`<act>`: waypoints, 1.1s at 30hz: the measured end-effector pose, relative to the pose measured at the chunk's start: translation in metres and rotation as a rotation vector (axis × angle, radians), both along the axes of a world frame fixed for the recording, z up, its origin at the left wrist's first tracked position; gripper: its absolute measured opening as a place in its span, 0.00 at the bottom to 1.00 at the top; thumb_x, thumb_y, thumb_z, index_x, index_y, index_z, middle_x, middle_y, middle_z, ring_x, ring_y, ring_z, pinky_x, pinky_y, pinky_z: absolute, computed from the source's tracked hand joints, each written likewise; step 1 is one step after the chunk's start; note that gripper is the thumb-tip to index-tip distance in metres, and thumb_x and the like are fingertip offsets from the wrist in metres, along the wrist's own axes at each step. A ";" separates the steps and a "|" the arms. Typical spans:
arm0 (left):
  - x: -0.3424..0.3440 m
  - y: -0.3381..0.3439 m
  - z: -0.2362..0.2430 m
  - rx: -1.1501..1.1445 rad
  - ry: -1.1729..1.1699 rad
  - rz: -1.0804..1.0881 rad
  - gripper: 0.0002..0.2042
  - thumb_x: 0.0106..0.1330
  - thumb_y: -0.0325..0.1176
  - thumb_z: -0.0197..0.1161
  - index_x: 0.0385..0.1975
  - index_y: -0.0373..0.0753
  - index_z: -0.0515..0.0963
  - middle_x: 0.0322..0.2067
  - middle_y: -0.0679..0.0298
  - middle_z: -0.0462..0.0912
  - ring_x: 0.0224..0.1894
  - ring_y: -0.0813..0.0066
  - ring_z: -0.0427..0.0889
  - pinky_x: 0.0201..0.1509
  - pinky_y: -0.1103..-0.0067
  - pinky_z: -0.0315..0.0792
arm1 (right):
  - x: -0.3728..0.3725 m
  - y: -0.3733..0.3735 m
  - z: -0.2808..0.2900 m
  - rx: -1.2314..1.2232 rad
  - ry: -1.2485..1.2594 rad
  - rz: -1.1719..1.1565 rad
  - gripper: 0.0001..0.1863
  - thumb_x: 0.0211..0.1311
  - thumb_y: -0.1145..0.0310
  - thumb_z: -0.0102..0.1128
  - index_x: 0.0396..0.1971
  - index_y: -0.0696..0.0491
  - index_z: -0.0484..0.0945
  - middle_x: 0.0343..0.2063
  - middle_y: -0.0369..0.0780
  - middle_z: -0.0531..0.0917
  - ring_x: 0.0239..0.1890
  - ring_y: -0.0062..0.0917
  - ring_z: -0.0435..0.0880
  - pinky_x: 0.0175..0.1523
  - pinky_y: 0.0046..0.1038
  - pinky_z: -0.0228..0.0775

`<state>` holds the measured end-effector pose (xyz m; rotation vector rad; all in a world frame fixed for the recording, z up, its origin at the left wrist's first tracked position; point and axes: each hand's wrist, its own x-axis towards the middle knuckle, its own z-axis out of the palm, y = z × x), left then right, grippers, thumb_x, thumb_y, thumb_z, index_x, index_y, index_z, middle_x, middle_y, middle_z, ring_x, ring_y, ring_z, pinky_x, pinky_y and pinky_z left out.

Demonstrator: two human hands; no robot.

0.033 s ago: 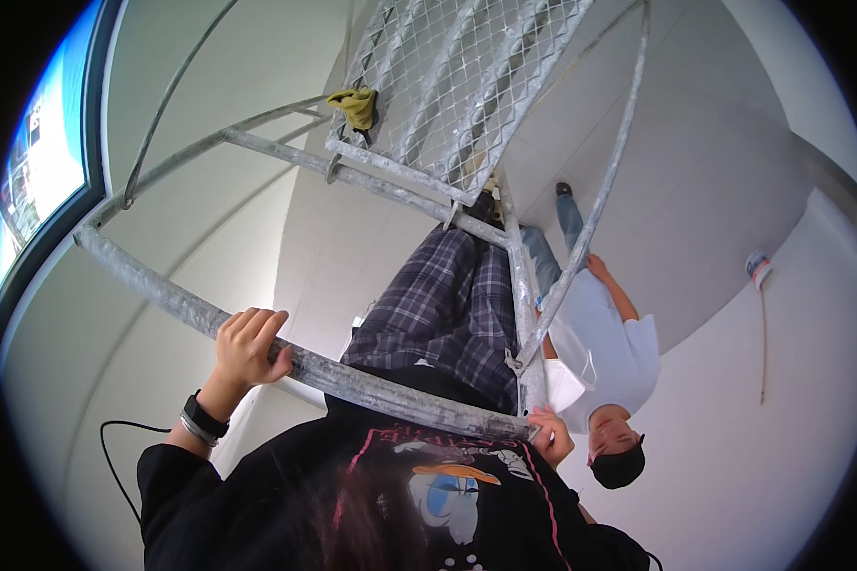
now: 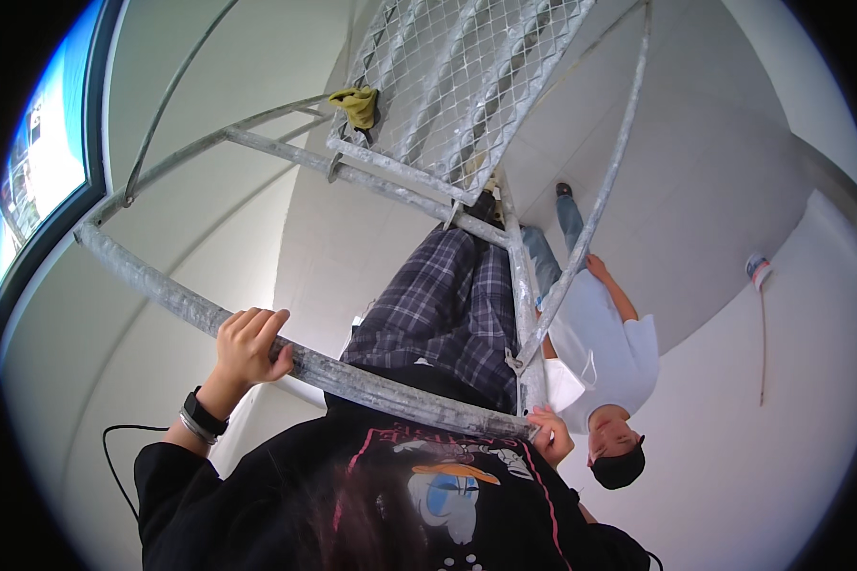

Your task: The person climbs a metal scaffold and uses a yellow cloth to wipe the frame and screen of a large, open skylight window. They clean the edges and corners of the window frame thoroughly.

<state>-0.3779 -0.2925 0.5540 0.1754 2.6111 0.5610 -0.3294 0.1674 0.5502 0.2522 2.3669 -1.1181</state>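
Both my hands grip a curved grey metal rail [image 2: 400,390] across my body. My left hand [image 2: 249,344], with a dark band and bracelet at the wrist, is closed round it left of my plaid trousers [image 2: 419,295]. My right hand [image 2: 550,436] is closed on its right end, beside an upright post [image 2: 533,390]. A white item with a loop [image 2: 567,385], which I cannot make out, is just above that hand. Ahead, a mesh platform [image 2: 438,76] rests by a crossbar [image 2: 381,190], with a yellow glove [image 2: 357,107] on its near left corner.
Thinner bent bars [image 2: 619,143] arch at both sides. A co-worker [image 2: 609,343] in a pale shirt and dark cap is below at the right, near a white bucket-like object with a pole [image 2: 759,271]. A bright framed panel [image 2: 43,162] is at the far left, with a black cable [image 2: 114,447] lower down.
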 end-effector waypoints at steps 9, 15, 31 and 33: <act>0.007 -0.005 -0.001 -0.008 -0.046 -0.079 0.14 0.38 0.33 0.55 0.28 0.37 0.74 0.13 0.66 0.64 0.14 0.70 0.67 0.20 0.77 0.62 | 0.003 0.008 -0.004 0.166 0.244 0.377 0.11 0.62 0.65 0.49 0.34 0.56 0.77 0.30 0.39 0.81 0.35 0.27 0.82 0.43 0.31 0.74; 0.004 -0.006 -0.002 0.027 -0.003 -0.118 0.15 0.38 0.32 0.54 0.28 0.35 0.74 0.12 0.66 0.64 0.14 0.70 0.66 0.19 0.77 0.61 | 0.024 0.027 -0.009 0.261 0.349 0.557 0.14 0.63 0.64 0.51 0.44 0.56 0.76 0.39 0.40 0.80 0.42 0.28 0.80 0.44 0.29 0.73; 0.007 -0.006 -0.004 0.042 0.039 -0.118 0.14 0.36 0.29 0.53 0.27 0.34 0.74 0.13 0.64 0.68 0.14 0.68 0.68 0.19 0.76 0.62 | 0.002 0.010 0.000 0.029 0.212 0.286 0.12 0.57 0.77 0.47 0.39 0.59 0.77 0.36 0.47 0.82 0.40 0.43 0.81 0.47 0.40 0.74; 0.009 -0.008 -0.002 0.036 0.007 -0.112 0.14 0.37 0.28 0.52 0.27 0.33 0.74 0.14 0.62 0.72 0.15 0.66 0.71 0.20 0.75 0.65 | -0.002 0.006 -0.001 0.029 0.186 0.268 0.11 0.58 0.77 0.47 0.38 0.59 0.77 0.35 0.47 0.82 0.40 0.43 0.81 0.47 0.39 0.74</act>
